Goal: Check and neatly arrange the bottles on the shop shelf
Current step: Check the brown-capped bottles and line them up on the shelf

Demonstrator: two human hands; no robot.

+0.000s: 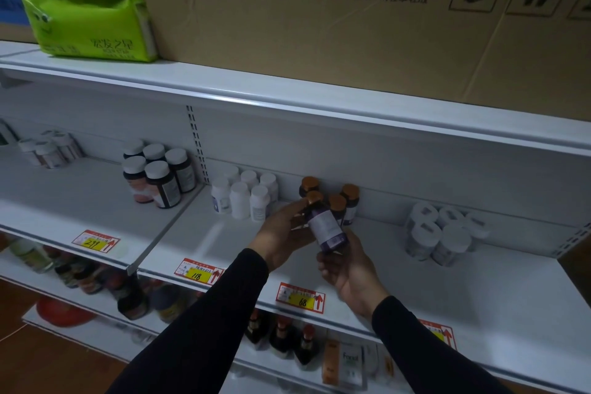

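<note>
Nearest: right hand (350, 269) cups the base of a purple-label bottle (325, 227) from below, fingers curled round it. Left hand (283, 233) grips the same bottle's upper body from the left. Bottle is tilted, copper cap pointing away, held just above the white shelf (399, 269), label side up. Looks like the check step for this one.

Just behind it: three more copper-cap bottles (339, 203) standing upright on the shelf in a loose cluster, not a clean row. Held bottle probably goes back there.

Left of those: white bottles (244, 195) in a tidy block. Further left: dark bottles with white caps (160, 174), grouped, slightly leaning in this wide view. Far left group (51, 149) too blurred to judge. Right: clear white-cap jars (444, 235), bunched, blurry.

Progress: mid-task guess. One bottle in hand, copper group needs squaring; cannot tell which groups were already checked.
</note>
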